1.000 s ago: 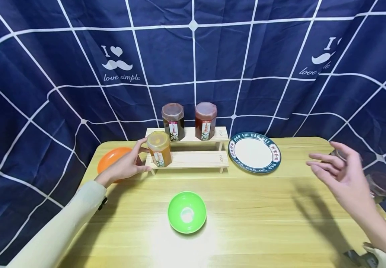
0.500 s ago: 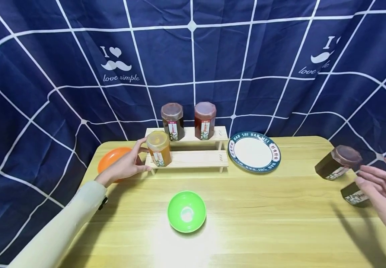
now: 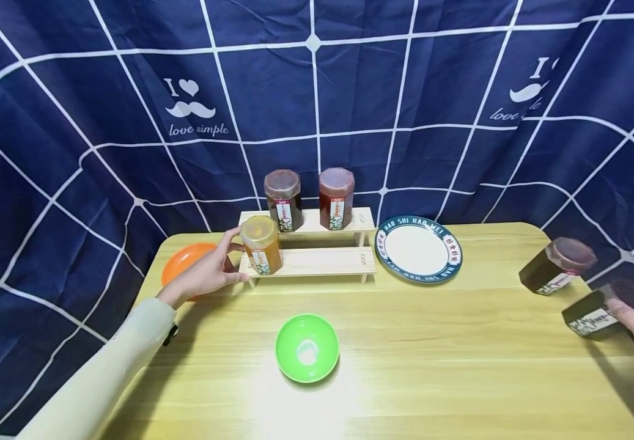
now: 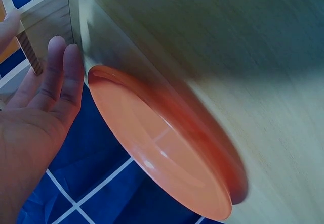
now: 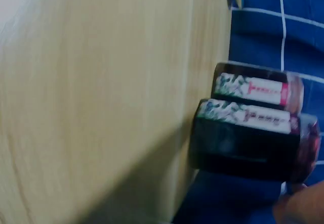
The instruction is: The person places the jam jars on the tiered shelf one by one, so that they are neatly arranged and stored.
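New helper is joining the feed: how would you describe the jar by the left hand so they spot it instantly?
Find the two-step wooden rack at the table's back. The jar stands at the left end of its lower step, by the left hand. Unlike the other, dark jars, it is amber-yellow.

A yellow wooden table (image 3: 432,366) stands against a navy cloth backdrop (image 3: 405,91) with white grid lines.

Two jars (image 3: 309,198) on upper shelf (image 3: 307,221), plate (image 3: 418,249) right, bowl (image 3: 307,348) in front

- I see an amber, yellow-lidded hexagonal jar (image 3: 261,244) upright on the wooden rack's lower step.
- A dark, brown-lidded labelled jar (image 3: 605,310) stands at the table's right edge.
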The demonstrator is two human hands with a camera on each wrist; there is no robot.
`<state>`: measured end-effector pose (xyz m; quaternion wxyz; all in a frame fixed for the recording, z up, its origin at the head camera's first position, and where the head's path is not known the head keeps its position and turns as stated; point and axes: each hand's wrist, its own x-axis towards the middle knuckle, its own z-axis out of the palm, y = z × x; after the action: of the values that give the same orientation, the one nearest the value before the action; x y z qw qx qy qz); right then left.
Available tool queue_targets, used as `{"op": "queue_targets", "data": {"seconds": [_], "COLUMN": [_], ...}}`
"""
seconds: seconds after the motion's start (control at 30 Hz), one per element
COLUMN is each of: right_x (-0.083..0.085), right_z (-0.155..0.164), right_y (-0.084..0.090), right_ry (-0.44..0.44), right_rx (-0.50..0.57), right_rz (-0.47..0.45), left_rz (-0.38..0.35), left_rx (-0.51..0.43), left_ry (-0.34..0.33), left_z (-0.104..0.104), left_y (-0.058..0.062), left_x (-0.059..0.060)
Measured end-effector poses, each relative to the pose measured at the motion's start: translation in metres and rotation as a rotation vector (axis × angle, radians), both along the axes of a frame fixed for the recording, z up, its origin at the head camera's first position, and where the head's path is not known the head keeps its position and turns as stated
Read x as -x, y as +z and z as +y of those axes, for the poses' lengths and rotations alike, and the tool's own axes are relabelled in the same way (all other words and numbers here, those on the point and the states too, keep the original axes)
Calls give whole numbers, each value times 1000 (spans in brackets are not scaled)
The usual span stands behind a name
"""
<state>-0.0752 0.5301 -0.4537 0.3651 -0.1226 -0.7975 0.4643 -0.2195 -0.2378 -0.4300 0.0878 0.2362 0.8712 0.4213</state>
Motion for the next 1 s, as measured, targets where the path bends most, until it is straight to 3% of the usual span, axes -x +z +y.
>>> {"op": "queue_targets", "data": {"seconds": [0.07,0.13,0.2,0.23,0.37,0.67,0.77,0.93,1.0], "right_x": [6,10,11,10,3,0,0,-8,-12], "right_z": [27,43,45,40,21,19,14,0,-7], "right_y": [-22,-37,-39,-35,-22,-26,-25,-23,-21], "right_ry": [112,281,405,421,435,449,452,493,469], "right_rx": [141,312,436,450,377,363,305,302,234], "right_rz": [33,74,110,98,72,103,95,112,80], "left_rz": [-4,-12,-11,-10,-3,-10,-5,-2,-9], "left_rx": [-1,3,5,2,-8,-2,10,10,7], "left_ry": [2,9,11,11,4,9,20,6,1], "left_z": [0,0,0,-1,0,0,-1,-1,0], "left_y": [0,0,-1,-1,-1,0,1,0,0], "left_x": [0,0,1,1,2,-1,-2,-2,-1]}}
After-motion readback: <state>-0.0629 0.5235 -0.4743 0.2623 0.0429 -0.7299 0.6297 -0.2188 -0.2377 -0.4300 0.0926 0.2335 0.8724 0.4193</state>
